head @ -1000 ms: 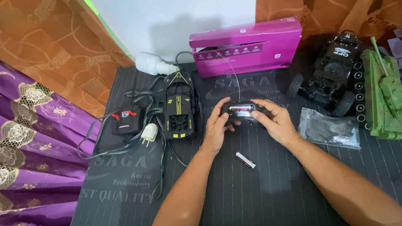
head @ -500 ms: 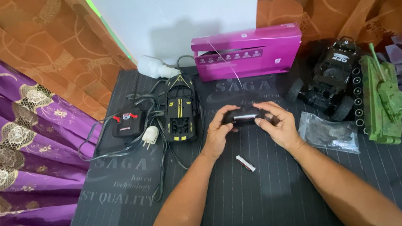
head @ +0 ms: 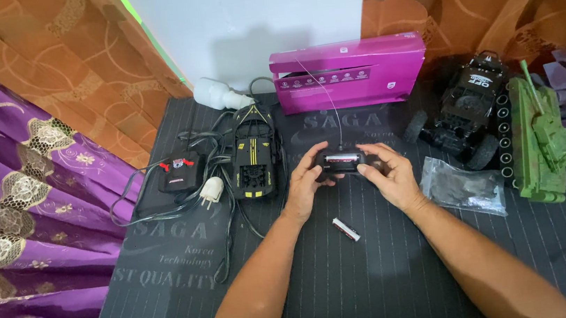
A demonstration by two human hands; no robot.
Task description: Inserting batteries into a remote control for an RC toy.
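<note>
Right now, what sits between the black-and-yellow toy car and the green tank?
Head view: both hands holding a small black remote, then the black monster truck.

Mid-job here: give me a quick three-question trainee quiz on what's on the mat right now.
1. True or false: both hands, left hand and right hand, hold the remote.
2. What lies on the mat just below the hands?
A. a battery
B. a screwdriver
C. a coin
3. Fill in: the green tank stands to the ____ of the black truck.

Key
1. True; the remote sits between both hands, its thin antenna pointing up towards the pink box.
2. A; a battery lies loose there.
3. right
</note>
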